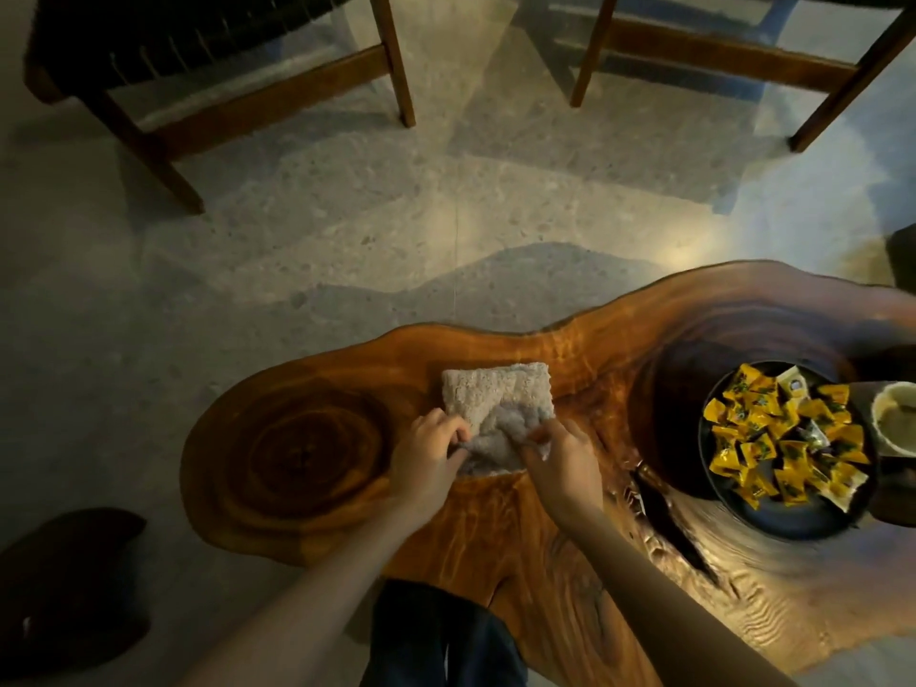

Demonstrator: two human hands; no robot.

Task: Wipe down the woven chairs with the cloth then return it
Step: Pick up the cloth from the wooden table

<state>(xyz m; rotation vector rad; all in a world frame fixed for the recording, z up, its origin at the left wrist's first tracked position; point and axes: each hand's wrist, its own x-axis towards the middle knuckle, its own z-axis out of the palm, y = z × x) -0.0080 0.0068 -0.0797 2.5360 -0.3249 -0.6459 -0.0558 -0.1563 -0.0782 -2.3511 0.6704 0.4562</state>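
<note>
Folded grey terry cloth (495, 414) lies on live-edge wooden bench (307, 453). Left hand (429, 456) and right hand (562, 461) pinch its near edge. Soft, light, limp; best gathered at corners.

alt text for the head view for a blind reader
The left hand and right hand pinch a folded cloth on a wooden table. A dish of yellow-wrapped sweets sits at right; a woven chair and a second chair stand beyond.

The nubby terry cloth (495, 404) lies on a glossy, lacquered wood-slab table (307, 448), above a polished speckled stone floor (297, 230).
</note>
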